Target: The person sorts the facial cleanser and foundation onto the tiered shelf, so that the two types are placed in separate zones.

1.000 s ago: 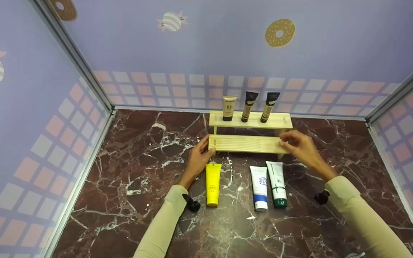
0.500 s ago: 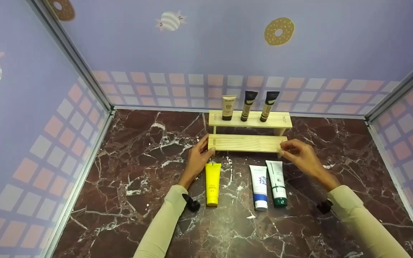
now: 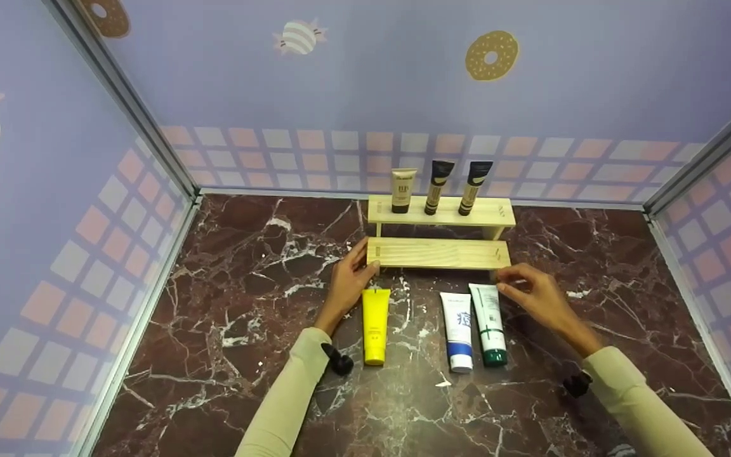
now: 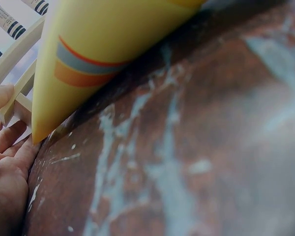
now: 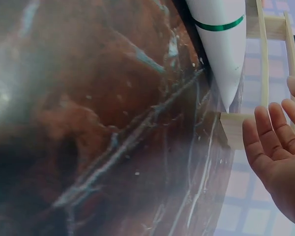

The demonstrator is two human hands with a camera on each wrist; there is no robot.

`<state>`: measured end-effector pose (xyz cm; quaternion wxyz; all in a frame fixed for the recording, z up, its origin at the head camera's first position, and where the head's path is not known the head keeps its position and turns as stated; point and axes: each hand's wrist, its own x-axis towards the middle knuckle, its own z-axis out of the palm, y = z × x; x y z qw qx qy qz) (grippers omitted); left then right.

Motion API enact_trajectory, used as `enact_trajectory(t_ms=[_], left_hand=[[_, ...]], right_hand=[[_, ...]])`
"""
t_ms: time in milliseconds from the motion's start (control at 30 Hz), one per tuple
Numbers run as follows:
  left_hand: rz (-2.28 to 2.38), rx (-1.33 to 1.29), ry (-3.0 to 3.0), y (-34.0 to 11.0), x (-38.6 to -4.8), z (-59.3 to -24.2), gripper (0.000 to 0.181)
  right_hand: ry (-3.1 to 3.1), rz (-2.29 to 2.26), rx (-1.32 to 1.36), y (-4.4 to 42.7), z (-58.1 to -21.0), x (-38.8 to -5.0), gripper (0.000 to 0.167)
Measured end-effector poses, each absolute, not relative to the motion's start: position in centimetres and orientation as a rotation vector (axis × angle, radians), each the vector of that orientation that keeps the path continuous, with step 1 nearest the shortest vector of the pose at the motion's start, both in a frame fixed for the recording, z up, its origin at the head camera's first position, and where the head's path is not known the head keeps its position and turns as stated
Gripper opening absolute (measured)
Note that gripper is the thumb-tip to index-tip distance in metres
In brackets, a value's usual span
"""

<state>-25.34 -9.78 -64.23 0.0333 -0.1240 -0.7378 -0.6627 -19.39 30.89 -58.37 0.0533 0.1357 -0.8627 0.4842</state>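
Steady the wooden stand point(image 3: 438, 252) between thumb and fingers of the gripping left hand point(image 3: 345, 285), and guide the loosely parted, unladen fingers of the right hand point(image 3: 535, 293) clear of the green-capped tube point(image 3: 490, 325) just beside them.

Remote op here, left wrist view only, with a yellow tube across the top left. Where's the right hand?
Observer: The right hand is by the right end of the lower shelf.
Operator: Anything lying to the right of the yellow tube?
Observer: Two tubes lie side by side on the table: a white tube with a blue band and a white tube with a green cap.
Operator: How many up top? I only get parts.
Observer: Three stand on the upper shelf: a beige tube and two black-topped tubes.
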Motion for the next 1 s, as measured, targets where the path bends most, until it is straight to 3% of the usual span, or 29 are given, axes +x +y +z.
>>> enact_trajectory(t_ms=[733,1000], left_hand=[[-1.988,-0.393,-2.286,-9.9,-25.4,-64.5,0.068],[-2.014,-0.385,-2.266,-9.8,-25.4,-64.5,0.068]], right_hand=[[-2.698,1.429,0.366,31.2,-60.6,-16.1,0.028],[-2.787,1.451,0.264,30.8,-60.8,-15.3,0.045]])
